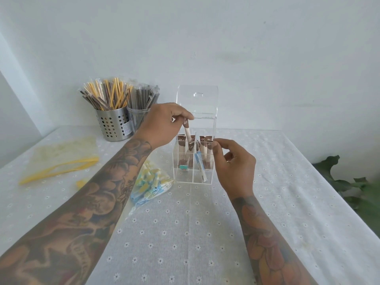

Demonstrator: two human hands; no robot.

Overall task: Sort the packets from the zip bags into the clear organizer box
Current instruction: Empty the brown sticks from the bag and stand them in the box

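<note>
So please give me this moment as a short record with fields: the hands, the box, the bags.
left hand: pinches a brown stick packet above the box
right hand: fingers at the right rim, holds nothing clear
organizer box: lid open, brown packets in rear cells, blue packet in front
full zip bag: left of box
empty yellow zip bag: far left

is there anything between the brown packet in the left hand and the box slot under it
Nothing visible blocks it. The left hand pinches the brown packet above the open organizer box, lid up. Other brown packets already stand in the back compartments, so it must slide in beside them.
</note>
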